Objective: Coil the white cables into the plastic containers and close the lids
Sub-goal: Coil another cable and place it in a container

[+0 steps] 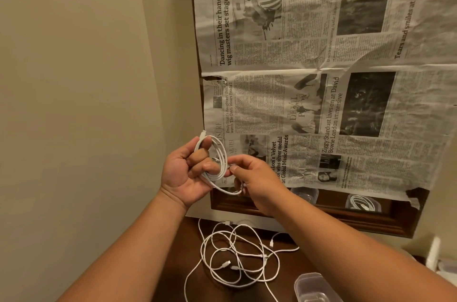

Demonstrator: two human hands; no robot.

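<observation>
My left grip curls round the coiled white cable, my right grip pinches its tail; I'd wind loops tight.

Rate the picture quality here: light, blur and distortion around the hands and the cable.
Head view: warm, dim, even indoor light, no hard glare. Head view: the coiled cable held by the left hand and right hand is fairly sharp; newspaper headlines read, small print smears. Head view: wide-angle stretch at the edges; the plastic container at the bottom edge is soft.
</observation>
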